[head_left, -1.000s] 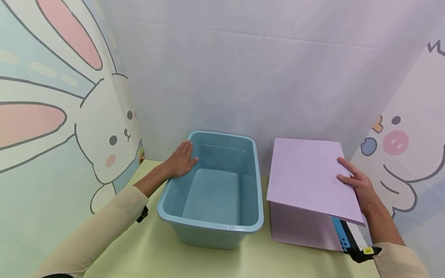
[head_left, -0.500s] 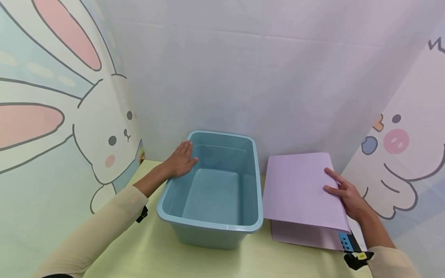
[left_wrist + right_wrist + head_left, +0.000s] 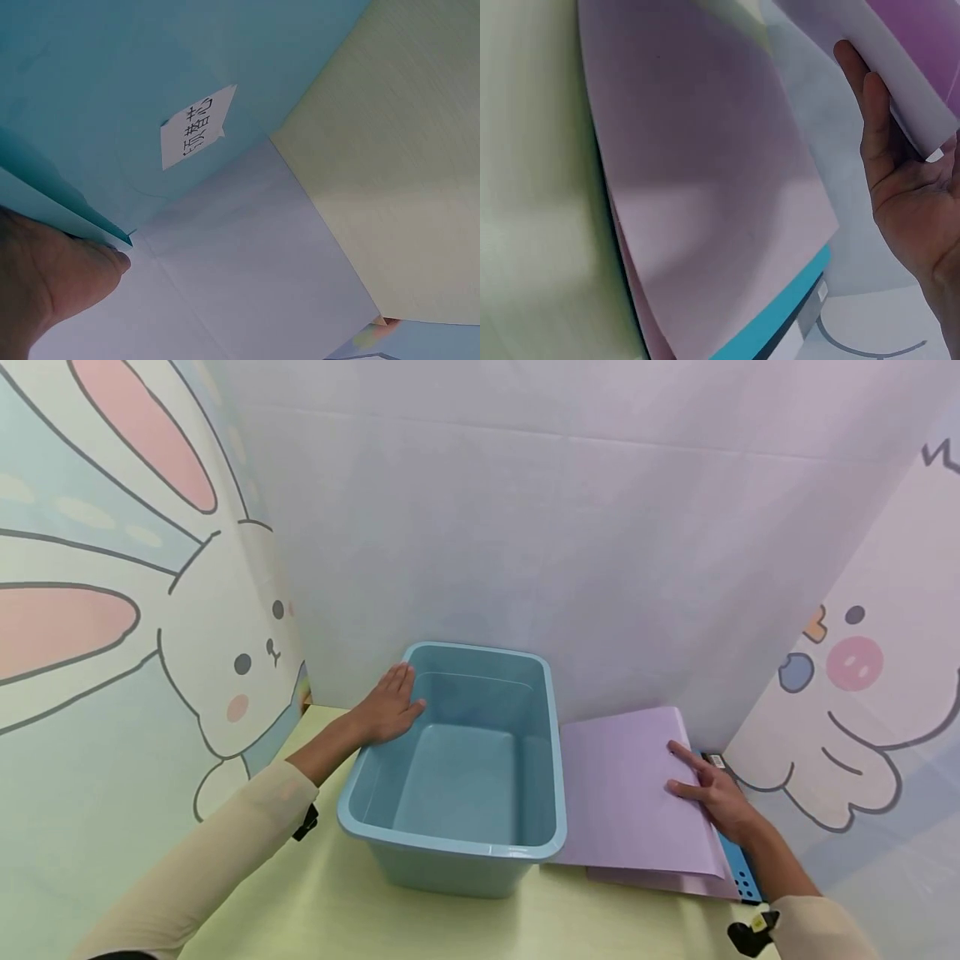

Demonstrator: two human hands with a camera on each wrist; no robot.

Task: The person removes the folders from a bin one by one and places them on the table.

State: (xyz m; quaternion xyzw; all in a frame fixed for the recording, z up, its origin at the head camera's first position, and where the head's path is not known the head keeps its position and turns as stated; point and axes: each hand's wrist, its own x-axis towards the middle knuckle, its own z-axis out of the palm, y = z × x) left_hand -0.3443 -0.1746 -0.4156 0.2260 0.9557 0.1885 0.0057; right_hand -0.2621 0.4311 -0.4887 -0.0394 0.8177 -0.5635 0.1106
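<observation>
My left hand rests on the left rim of a blue plastic tub, its fingers straight. In the left wrist view a white paper label with handwriting is stuck on the tub's outer wall. My right hand pinches the right edge of a lilac folder, tilted, beside the tub's right side. Part of that hand's grip is hidden behind the folder. Beneath it lies another lilac folder, on top of a blue item with black and white layers under it.
The tub stands on a pale green-yellow table, its inside showing only bare walls and floor. A white curtain hangs at the back. Side panels with a rabbit picture and a pig picture stand left and right.
My right hand has carried the lilac folder leftward and lower, toward the tub, baring more of the blue item at the right. My left hand has stayed on the rim.
</observation>
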